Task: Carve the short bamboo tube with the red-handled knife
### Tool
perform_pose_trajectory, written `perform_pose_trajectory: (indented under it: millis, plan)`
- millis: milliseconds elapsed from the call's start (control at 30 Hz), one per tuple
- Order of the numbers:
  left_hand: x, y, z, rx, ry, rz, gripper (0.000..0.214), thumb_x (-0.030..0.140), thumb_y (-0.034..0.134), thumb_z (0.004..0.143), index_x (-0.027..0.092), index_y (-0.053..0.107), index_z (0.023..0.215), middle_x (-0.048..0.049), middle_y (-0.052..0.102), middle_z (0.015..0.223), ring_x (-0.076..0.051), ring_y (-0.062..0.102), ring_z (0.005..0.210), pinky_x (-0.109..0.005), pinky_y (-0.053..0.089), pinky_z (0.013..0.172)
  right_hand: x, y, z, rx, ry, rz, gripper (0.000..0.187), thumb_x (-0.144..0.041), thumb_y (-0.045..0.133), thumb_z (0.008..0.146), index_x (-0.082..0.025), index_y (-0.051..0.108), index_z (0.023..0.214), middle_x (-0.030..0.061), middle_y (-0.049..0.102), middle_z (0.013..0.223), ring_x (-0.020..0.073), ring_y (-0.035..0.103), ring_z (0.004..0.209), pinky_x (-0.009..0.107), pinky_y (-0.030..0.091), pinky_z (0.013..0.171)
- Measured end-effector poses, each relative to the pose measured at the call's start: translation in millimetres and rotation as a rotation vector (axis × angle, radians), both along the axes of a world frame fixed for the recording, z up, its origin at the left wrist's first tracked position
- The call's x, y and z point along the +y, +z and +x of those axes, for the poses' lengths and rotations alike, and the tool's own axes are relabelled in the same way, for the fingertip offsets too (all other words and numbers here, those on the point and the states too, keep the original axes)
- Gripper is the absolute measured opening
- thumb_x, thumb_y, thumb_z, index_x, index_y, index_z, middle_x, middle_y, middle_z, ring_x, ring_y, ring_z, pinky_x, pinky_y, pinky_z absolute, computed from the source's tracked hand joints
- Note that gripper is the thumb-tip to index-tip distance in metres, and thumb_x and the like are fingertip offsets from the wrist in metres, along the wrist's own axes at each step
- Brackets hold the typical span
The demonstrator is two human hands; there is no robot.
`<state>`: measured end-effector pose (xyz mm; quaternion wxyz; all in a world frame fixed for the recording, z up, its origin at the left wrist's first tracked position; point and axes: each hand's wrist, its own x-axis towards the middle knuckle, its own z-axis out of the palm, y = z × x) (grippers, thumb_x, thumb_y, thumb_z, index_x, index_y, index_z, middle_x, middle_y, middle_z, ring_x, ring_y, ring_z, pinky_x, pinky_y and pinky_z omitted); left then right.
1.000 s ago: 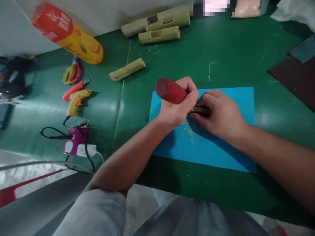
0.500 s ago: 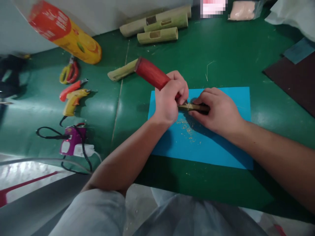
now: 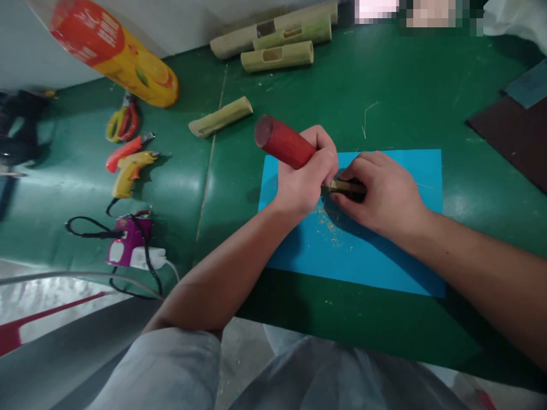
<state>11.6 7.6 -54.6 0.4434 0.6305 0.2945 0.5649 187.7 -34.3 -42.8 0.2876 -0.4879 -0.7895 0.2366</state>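
Observation:
My left hand [image 3: 305, 171] is closed round the thick red handle [image 3: 288, 142] of a tool. Its working end is hidden behind my fingers. Pinched between the thumb and fingers of my right hand [image 3: 382, 188] is a thin strip of bamboo [image 3: 344, 187], whose left end lies against the tool under my left hand. Both hands are low over a blue sheet [image 3: 397, 270], and small pale shavings [image 3: 329, 225] are scattered on it below the strip.
Several cut bamboo tubes [image 3: 277, 57] lie at the back, and a shorter bamboo piece [image 3: 220, 117] is nearer. On the left are an orange drink bottle [image 3: 141, 68], scissors [image 3: 123, 119], a red-handled cutter [image 3: 126, 154], a yellow glue gun [image 3: 128, 176] and a purple power adapter [image 3: 128, 239] with cables.
My left hand and the red handle have moved right along the strip, toward my right hand, and the handle's end now tips more toward me. My right hand keeps its grip.

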Motion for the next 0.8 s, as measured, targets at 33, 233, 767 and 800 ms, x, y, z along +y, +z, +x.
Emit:
perform_pose_trajectory:
  millis: [33,233,767,800]
  plan:
    - [-1.3,0.5,-0.4,0.033,0.000,-0.005,0.060,0.063,0.081,0.101,0.024,0.052,0.066,0.0021,0.044,0.053,-0.012,0.039,0.051,-0.035,0.028,0.052,-0.2,-0.4,0.1,0.005,0.005,0.003,0.008,-0.028,0.075,0.089,-0.026,0.068,0.089,0.0081,0.071,0.093,0.0310,0.065,0.094,0.044,0.048,0.082]
    - [-7.0,6.3,-0.9,0.029,-0.034,-0.051,0.074,0.070,0.083,0.093,0.025,0.036,0.058,0.0059,0.025,0.048,-0.009,0.032,0.041,-0.031,0.023,0.046,-0.5,-2.6,2.9,0.018,0.043,0.020,0.007,-0.027,0.075,0.094,-0.025,0.069,0.091,0.0085,0.072,0.095,0.0301,0.065,0.095,0.043,0.049,0.084]
    - [-9.0,6.3,9.4,0.021,0.189,-0.193,0.067,0.066,0.084,0.097,0.025,0.041,0.066,0.0011,0.042,0.055,-0.016,0.044,0.058,-0.036,0.035,0.058,-1.3,0.1,1.9,0.013,0.004,-0.004,0.011,-0.026,0.077,0.087,-0.027,0.066,0.089,0.0086,0.074,0.096,0.0324,0.067,0.097,0.045,0.049,0.080]
    - [-8.8,5.5,9.2,0.014,0.182,-0.188,0.064,0.063,0.083,0.099,0.025,0.042,0.067,0.0009,0.044,0.056,-0.016,0.043,0.058,-0.037,0.034,0.058,-1.2,0.3,1.9,0.012,0.003,-0.008,0.011,-0.026,0.077,0.087,-0.027,0.066,0.090,0.0086,0.074,0.097,0.0326,0.067,0.098,0.045,0.049,0.080]
